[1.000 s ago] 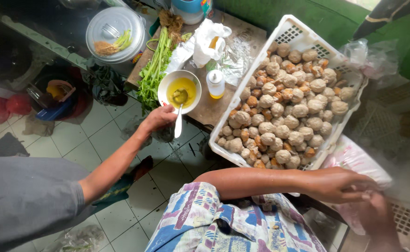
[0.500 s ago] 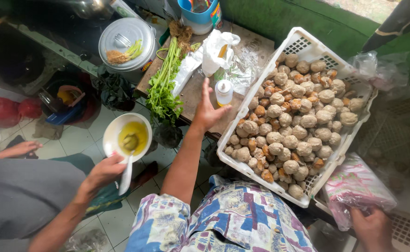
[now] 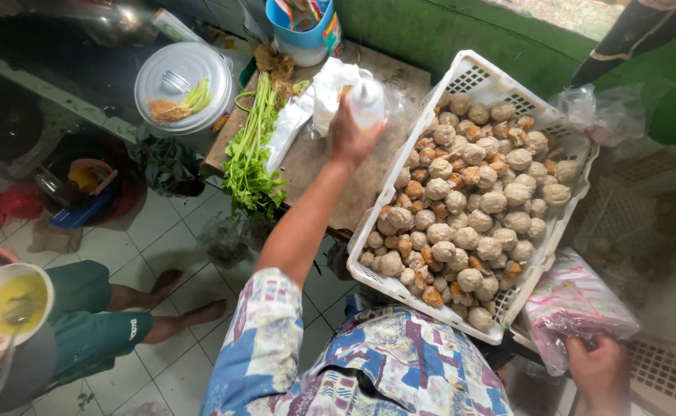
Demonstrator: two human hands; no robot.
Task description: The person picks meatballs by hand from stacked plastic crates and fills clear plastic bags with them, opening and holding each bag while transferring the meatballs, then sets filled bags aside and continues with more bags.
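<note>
The left hand (image 3: 351,139) reaches forward over the wooden table (image 3: 369,181) and is closed around a small white squeeze bottle (image 3: 367,102). The bottle stands upright above the fingers, its lower part hidden in the grip, just beside the left rim of the white crate (image 3: 476,73). The crate is filled with pale and brown balls (image 3: 469,208) and rests tilted on the table's right edge. The right hand (image 3: 601,370), low at the right, grips a pink-printed plastic bag (image 3: 577,304) from below, well apart from the bottle. On the table left of the bottle lie a white cloth (image 3: 324,92) and a bunch of greens (image 3: 249,154). At far left another person's hands hold a bowl (image 3: 6,302) of yellow liquid with a spoon in it.
</note>
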